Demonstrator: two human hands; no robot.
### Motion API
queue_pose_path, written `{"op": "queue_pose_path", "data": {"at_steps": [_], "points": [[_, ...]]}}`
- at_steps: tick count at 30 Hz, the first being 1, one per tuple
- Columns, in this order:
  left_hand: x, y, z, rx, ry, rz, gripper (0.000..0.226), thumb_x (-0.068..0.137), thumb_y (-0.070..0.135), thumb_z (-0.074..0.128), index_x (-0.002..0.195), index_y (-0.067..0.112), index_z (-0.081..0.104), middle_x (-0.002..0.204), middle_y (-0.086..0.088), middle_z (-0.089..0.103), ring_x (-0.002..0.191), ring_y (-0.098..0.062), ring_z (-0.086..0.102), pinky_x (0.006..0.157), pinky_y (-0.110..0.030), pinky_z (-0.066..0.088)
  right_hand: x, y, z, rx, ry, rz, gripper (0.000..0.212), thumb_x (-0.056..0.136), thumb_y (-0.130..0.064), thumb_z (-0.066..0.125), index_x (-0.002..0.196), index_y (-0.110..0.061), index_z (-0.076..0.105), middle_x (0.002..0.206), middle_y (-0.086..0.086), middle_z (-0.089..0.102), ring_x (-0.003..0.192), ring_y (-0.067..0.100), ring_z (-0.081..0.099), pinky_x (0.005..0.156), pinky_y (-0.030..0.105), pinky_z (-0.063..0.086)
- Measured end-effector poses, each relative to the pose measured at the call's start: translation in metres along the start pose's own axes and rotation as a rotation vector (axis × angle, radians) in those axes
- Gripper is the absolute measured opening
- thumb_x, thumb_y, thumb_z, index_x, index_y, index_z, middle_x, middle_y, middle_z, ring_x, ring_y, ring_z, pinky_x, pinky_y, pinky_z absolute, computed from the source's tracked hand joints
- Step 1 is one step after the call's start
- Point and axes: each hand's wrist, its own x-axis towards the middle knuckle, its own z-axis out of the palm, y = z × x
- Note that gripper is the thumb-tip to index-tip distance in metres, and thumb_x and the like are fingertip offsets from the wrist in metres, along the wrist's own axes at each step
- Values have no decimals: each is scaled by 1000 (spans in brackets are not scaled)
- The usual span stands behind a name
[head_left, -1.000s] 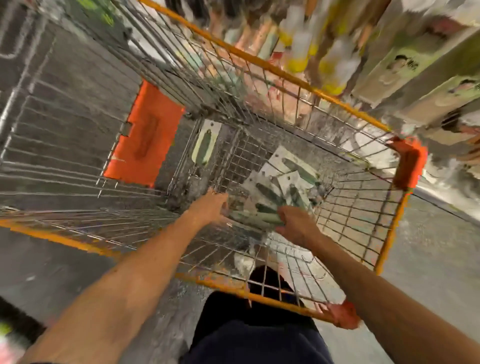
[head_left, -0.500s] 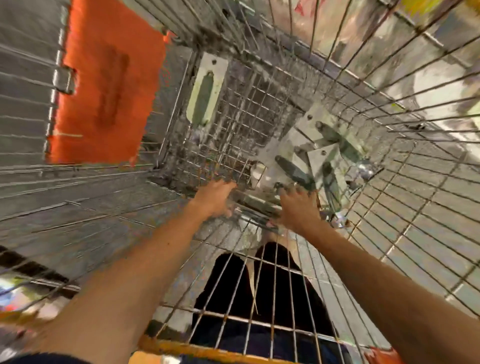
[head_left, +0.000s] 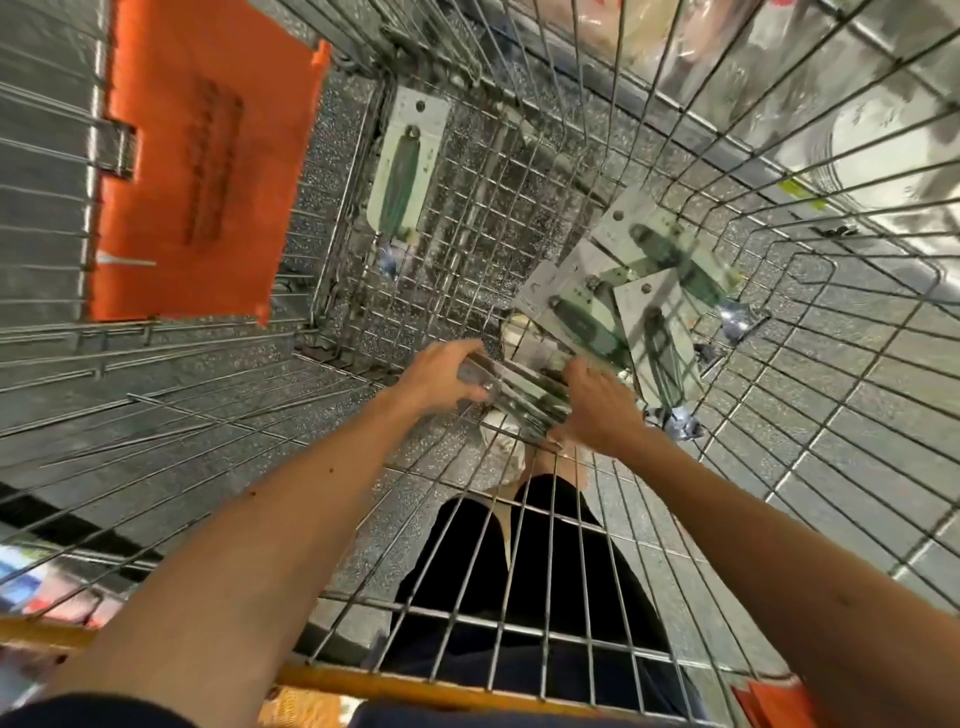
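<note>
Left hand (head_left: 441, 374): curled round the bundle of packs (head_left: 514, 387), centre frame.
Right hand (head_left: 597, 410): clamped on its other end.
Progress: bundle seems gathered; loose packs (head_left: 644, 280) at right and single pack (head_left: 402, 171), upper middle, lie uncollected in the cart (head_left: 395, 686).

Speckled grey floor (head_left: 852, 384) shows through a wire shopping trolley (head_left: 415, 685). Its orange flap (head_left: 202, 171) hangs at ten o'clock, with blurred packaged goods (head_left: 649, 31) at one o'clock.

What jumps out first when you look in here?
Deep in a silver wire shopping cart, the left hand and right hand grip a stack of white card packs with green tools, in the middle. A big orange plastic flap sits at the upper left.
</note>
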Motion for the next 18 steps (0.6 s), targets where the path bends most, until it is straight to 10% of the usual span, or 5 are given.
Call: {"op": "queue_pose_path", "data": {"at_steps": [11, 15, 18], "points": [[-24, 58, -62, -405, 74, 137, 33, 84, 11, 75, 115, 8, 65, 97, 8, 65, 78, 3, 62, 73, -17, 51, -17, 7, -82, 661, -243, -16, 52, 87, -18, 71, 135, -6, 54, 122, 3, 63, 110, 29, 63, 97, 41, 47], [-55, 75, -92, -765, 154, 106, 53, 78, 8, 79, 127, 13, 57, 114, -7, 64, 91, -20, 71, 69, -33, 60, -50, -21, -118, 947, -333, -47, 39, 93, -17, 59, 128, 1, 51, 101, 15, 65, 82, 19, 72, 77, 39, 59], [-78, 91, -105, -1041, 224, 109, 50, 81, 1, 75, 125, 15, 54, 120, -14, 64, 99, -30, 69, 75, -43, 61, -70, -46, -138, 1146, -364, -79, 49, 92, -10, 59, 138, -7, 42, 112, 15, 63, 96, 25, 69, 85, 46, 57]]}}
